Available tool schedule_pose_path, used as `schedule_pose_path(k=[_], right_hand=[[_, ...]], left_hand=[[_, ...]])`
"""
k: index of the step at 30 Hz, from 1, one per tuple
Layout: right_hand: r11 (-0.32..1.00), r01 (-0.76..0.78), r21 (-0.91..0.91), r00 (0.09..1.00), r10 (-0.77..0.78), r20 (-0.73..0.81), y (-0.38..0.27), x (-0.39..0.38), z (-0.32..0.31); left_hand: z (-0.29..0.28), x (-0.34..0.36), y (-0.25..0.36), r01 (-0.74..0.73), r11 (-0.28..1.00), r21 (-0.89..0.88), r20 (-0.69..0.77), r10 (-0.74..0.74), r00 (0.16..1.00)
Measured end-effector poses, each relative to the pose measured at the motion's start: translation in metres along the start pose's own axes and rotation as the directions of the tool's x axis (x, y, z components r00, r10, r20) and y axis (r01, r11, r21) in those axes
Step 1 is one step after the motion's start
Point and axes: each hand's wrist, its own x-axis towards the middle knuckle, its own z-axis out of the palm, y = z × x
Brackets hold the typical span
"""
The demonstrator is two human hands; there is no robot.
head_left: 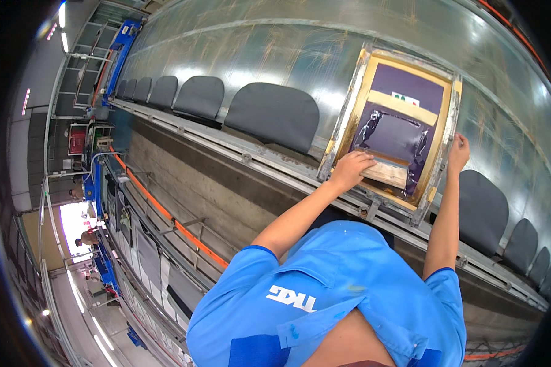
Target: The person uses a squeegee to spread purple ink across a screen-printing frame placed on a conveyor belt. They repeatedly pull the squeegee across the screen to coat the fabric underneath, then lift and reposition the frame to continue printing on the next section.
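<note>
A screen printing frame point(455, 113) with a dark purple mesh point(398, 131) lies on the long table ahead of me. Glossy dark ink is smeared on the mesh around a smoother rectangle. Across the near end of the mesh rests a squeegee with a pale wooden handle point(384, 173). My left hand point(351, 170) is closed on the left end of this squeegee. At the frame's right side, my right hand point(459, 153) has its fingers curled at the outer edge; its palm is partly hidden.
Dark grey rounded fabric panels point(272, 116) lie in a row along the table, continuing to the right as another panel point(480, 211). A metal rail point(245, 156) runs along the near table edge. Left, an orange rail point(165, 214) borders another line; a person point(89, 237) stands far off.
</note>
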Motion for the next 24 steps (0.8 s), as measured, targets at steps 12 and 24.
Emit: schedule_pose_path(k=[12, 24], right_hand=[[0.977, 0.053, 0.207, 0.999, -0.052, -0.008, -0.162, -0.135, 0.232], [0.989, 0.14, 0.053, 0.99, -0.139, -0.033, -0.196, -0.169, 0.305]], left_hand=[[-0.166, -0.074, -0.2, 0.105, 0.99, 0.097, -0.026, -0.103, 0.994], [-0.218, -0.109, -0.29, 0.056, 0.995, 0.077, 0.034, -0.058, 0.998]])
